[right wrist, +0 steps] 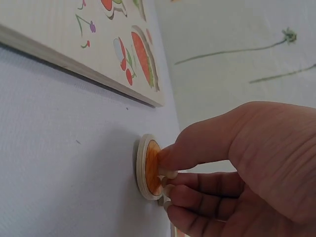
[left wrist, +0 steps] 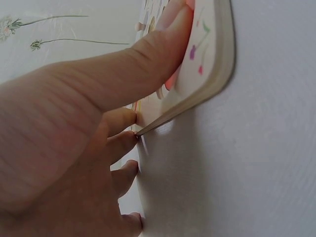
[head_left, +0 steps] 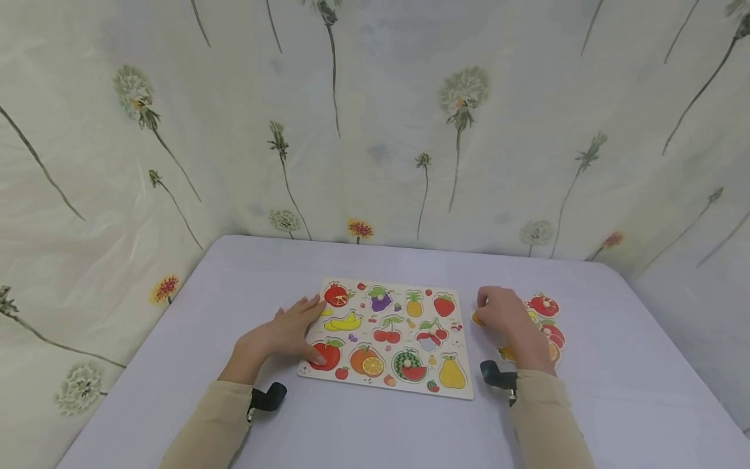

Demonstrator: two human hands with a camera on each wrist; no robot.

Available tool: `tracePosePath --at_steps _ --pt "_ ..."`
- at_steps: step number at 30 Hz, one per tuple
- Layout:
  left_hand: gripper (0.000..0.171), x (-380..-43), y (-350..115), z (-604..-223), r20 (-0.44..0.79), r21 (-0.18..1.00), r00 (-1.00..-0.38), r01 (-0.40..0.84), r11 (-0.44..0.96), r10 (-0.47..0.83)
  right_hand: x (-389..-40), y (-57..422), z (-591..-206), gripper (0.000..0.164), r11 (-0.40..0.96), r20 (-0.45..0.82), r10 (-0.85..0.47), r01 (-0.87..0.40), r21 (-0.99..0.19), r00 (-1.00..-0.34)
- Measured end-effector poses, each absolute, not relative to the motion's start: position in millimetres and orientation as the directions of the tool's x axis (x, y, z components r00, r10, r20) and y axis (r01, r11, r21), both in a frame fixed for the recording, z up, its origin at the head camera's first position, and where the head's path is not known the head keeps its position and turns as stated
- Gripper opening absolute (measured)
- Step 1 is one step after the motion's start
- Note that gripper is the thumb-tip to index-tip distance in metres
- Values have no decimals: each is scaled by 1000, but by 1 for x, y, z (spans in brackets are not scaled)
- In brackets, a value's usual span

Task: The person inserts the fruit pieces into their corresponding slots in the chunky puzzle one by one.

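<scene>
A wooden fruit puzzle board point(head_left: 366, 324) lies on the table, with fruit pictures in its cut-outs. My left hand point(head_left: 290, 330) rests over its left edge. The thumb point(left wrist: 170, 37) presses on the red apple point(head_left: 325, 355), while the other fingers lie spread along the edge and the table. To the right of the board, my right hand point(head_left: 505, 312) pinches the small knob of a round orange puzzle piece point(right wrist: 152, 168) between thumb and fingers. That piece is at the table surface or just above it; I cannot tell which.
Several loose fruit pieces point(head_left: 551, 332) lie in a pile to the right, partly hidden by my right hand and forearm. The table point(head_left: 375, 430) has a plain pale cover. Behind it hangs a dandelion-print curtain point(head_left: 375, 130).
</scene>
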State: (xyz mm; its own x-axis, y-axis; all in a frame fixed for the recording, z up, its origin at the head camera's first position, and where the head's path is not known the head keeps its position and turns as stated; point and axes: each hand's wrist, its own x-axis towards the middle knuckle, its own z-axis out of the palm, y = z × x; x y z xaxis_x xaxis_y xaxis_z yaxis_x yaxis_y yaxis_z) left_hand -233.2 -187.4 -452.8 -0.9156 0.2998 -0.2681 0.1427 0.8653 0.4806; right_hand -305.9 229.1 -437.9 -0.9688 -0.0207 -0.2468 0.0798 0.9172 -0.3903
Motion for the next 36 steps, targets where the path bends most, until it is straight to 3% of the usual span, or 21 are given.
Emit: tracePosePath --at_steps 15,36 --pt "108 -234 -188 -456 -271 482 -915 138 865 298 -300 218 -427 23 905 -149 -50 18 -425 -988" --pt "108 -234 -189 -456 -261 479 -917 148 865 302 -304 188 -428 14 875 -69 -166 -115 -471 -984"
